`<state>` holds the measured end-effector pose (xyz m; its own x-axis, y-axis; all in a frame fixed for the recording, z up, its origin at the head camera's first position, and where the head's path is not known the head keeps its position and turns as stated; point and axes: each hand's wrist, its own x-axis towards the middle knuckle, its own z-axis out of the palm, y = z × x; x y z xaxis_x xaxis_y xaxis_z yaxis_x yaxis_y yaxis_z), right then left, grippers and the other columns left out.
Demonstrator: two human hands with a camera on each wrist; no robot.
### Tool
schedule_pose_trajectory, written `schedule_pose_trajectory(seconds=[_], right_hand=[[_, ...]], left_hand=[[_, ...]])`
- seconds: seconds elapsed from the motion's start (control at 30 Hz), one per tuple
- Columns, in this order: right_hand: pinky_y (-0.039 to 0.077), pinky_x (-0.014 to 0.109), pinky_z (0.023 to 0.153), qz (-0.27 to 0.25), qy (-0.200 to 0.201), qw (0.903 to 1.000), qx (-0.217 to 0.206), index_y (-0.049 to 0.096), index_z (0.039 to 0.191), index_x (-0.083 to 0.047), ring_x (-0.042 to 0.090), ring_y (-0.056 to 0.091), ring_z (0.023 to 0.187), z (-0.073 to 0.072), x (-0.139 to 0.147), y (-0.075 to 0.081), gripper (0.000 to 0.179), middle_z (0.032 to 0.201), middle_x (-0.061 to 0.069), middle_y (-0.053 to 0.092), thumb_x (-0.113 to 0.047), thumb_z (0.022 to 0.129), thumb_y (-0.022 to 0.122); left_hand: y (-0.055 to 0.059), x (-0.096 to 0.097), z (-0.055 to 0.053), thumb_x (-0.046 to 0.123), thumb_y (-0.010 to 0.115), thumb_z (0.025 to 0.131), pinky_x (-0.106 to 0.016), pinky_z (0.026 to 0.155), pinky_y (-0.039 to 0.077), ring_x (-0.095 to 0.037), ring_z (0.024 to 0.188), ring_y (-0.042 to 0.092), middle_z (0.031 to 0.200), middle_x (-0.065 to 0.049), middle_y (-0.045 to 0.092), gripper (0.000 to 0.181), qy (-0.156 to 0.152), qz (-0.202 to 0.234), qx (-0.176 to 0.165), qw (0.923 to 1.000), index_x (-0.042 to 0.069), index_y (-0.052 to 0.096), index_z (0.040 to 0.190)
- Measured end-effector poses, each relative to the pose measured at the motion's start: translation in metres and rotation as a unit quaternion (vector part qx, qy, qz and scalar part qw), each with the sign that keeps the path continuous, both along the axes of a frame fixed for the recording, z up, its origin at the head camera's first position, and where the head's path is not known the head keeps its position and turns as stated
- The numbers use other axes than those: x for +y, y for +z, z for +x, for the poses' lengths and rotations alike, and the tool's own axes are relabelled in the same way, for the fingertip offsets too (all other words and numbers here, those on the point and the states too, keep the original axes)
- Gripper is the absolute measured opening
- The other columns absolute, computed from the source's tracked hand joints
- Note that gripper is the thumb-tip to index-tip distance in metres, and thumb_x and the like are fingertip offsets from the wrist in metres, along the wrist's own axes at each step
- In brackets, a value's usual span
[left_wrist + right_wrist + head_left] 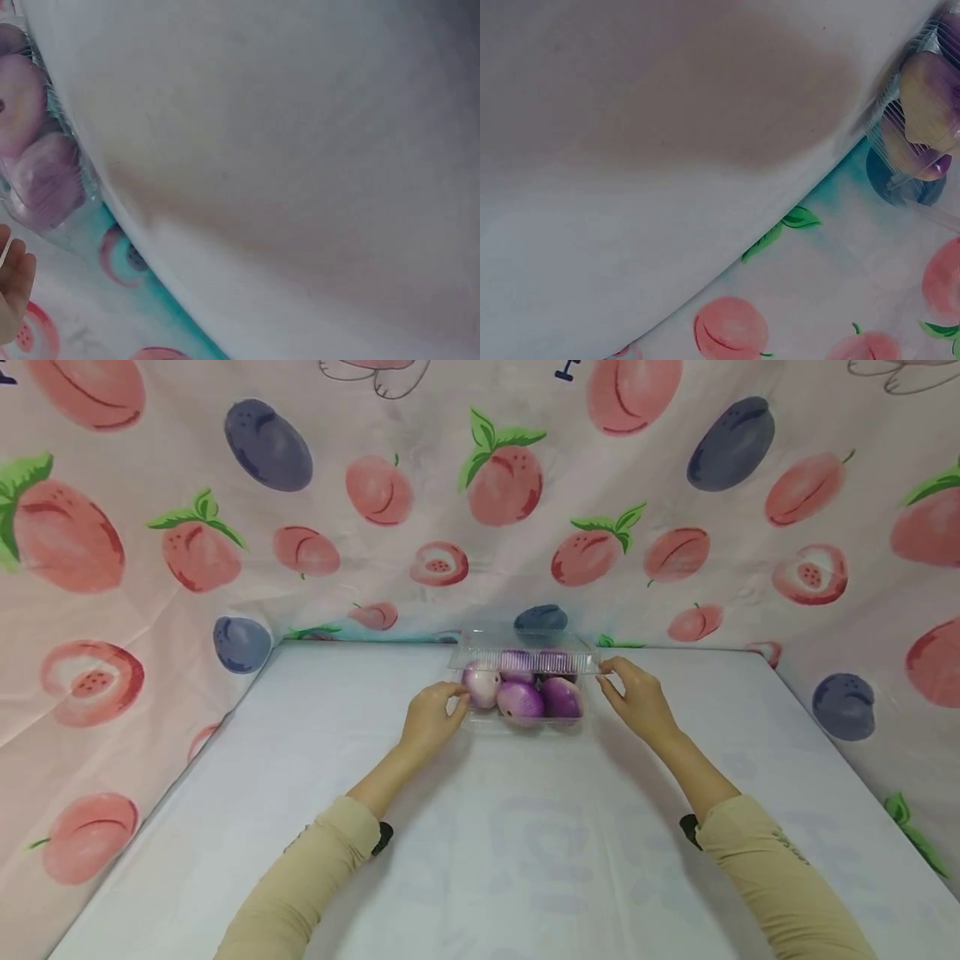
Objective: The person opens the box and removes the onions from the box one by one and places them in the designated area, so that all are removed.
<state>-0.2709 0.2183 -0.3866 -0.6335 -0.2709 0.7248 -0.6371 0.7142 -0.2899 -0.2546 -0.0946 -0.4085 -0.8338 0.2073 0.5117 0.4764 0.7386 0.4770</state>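
Note:
In the head view a clear plastic clamshell box (457,723) lies at the back of the table, holding several glossy purple-and-white, egg-shaped items (521,700). Its clear lid (525,642) is hinged partway up, tilted over the back row. My left hand (431,717) grips the box's left side near the front, thumb and fingertips at the wall. With thumb and forefinger, my right hand (639,697) pinches the lid's right front corner. Fingers of the left hand (13,285) show at the left wrist view's edge. The right wrist view catches the box's ribbed side and purple items (928,105), not the hand.
A white-covered table (525,860) spreads out in front of the box. Behind it and along both sides hangs a pink cloth (420,435) printed with peaches and plums, close behind the box.

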Motion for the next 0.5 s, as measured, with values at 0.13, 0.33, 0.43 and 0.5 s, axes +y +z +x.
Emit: schedule_pose_trajectory(seconds=[0.13, 0.33, 0.43, 0.5], right_hand=[[0.052, 0.048, 0.08, -0.004, 0.001, 1.0, 0.001, 0.06, 0.093, 0.006, 0.037, 0.065, 0.089, 0.001, -0.001, 0.003, 0.012, 0.09, 0.022, 0.068, 0.006, 0.082, 0.066], [0.052, 0.047, 0.081, -0.006, 0.0, 1.0, 0.001, 0.06, 0.093, 0.006, 0.037, 0.065, 0.091, 0.001, -0.001, 0.008, 0.01, 0.091, 0.022, 0.068, 0.005, 0.083, 0.064], [0.051, 0.048, 0.081, -0.007, -0.002, 1.0, 0.0, 0.06, 0.093, 0.006, 0.038, 0.065, 0.091, 0.001, -0.001, 0.008, 0.011, 0.091, 0.022, 0.068, 0.006, 0.083, 0.064], [0.051, 0.048, 0.081, -0.005, -0.003, 1.0, -0.003, 0.06, 0.093, 0.006, 0.038, 0.065, 0.091, 0.001, -0.001, 0.009, 0.01, 0.091, 0.022, 0.068, 0.005, 0.083, 0.064]], left_hand=[[-0.001, -0.004, -0.007, 0.028, 0.064, 0.09, -0.045, 0.095, 0.048, -0.032, 0.112, 0.058, 0.119, -0.016, 0.064, 0.042, 0.01, -0.051, -0.059, 0.9969, -0.001, 0.059, 0.121], [-0.001, -0.005, -0.017, 0.054, 0.063, 0.083, -0.048, 0.11, 0.033, -0.036, 0.136, 0.034, 0.146, -0.02, 0.038, 0.088, -0.016, -0.123, -0.156, 0.98, 0.001, 0.032, 0.145], [0.0, -0.005, -0.021, 0.058, 0.062, 0.082, -0.048, 0.114, 0.026, -0.038, 0.141, 0.024, 0.152, -0.023, 0.026, 0.097, -0.026, -0.151, -0.175, 0.9727, -0.003, 0.024, 0.147], [-0.001, -0.006, -0.023, 0.059, 0.06, 0.082, -0.049, 0.115, 0.023, -0.039, 0.143, 0.019, 0.154, -0.024, 0.02, 0.101, -0.028, -0.17, -0.189, 0.9668, -0.005, 0.019, 0.148]])
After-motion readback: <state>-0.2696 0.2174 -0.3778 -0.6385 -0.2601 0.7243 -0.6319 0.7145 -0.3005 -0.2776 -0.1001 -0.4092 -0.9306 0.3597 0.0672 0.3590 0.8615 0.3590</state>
